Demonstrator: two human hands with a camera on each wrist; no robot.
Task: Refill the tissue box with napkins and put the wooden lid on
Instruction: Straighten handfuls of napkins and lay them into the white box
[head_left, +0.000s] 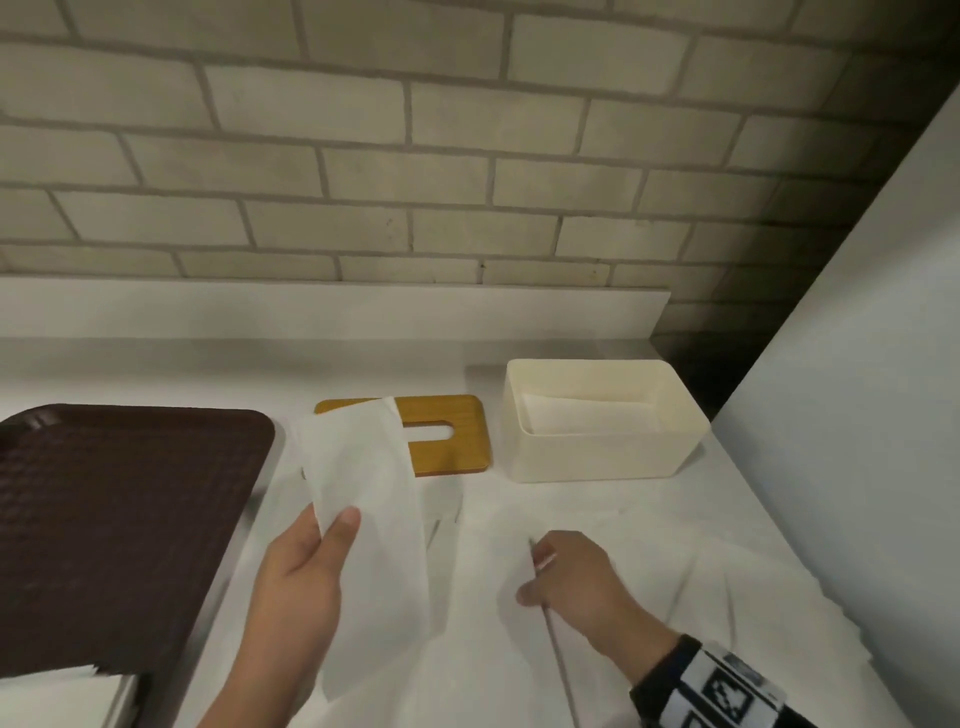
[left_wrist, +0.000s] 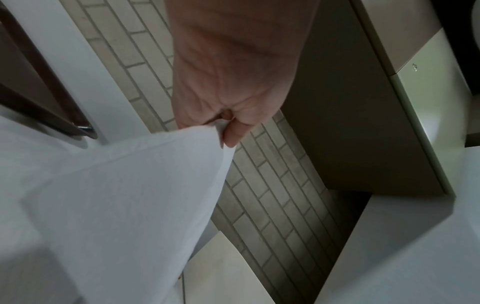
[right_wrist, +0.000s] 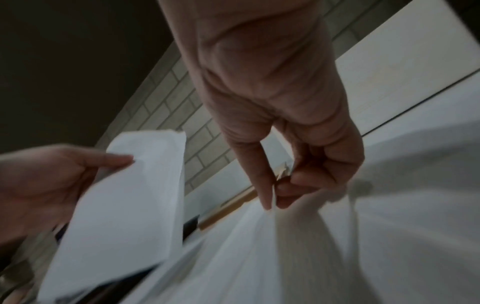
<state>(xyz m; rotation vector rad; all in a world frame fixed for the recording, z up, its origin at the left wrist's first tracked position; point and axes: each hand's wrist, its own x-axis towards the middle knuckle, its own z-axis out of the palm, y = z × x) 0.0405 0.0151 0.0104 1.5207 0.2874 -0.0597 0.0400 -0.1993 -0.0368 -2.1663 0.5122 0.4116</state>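
Note:
A cream tissue box (head_left: 597, 452) stands open at the back right of the white counter, with white napkins lying inside. To its left lies the wooden lid (head_left: 447, 441) with a slot, flat on the counter. My left hand (head_left: 306, 566) pinches a white napkin (head_left: 363, 488) between thumb and fingers and holds it raised, covering the lid's left part; the same napkin (left_wrist: 130, 195) hangs from my left hand (left_wrist: 226, 123). My right hand (head_left: 561, 571) pinches the edge of another napkin (head_left: 597, 649) spread on the counter, a pinch my right hand (right_wrist: 275, 191) shows close up.
A dark brown tray (head_left: 119, 509) fills the left of the counter. A white stack (head_left: 57, 691) shows at the bottom left corner. A brick wall (head_left: 415, 156) runs behind, and a tall white panel (head_left: 857, 415) closes the right side.

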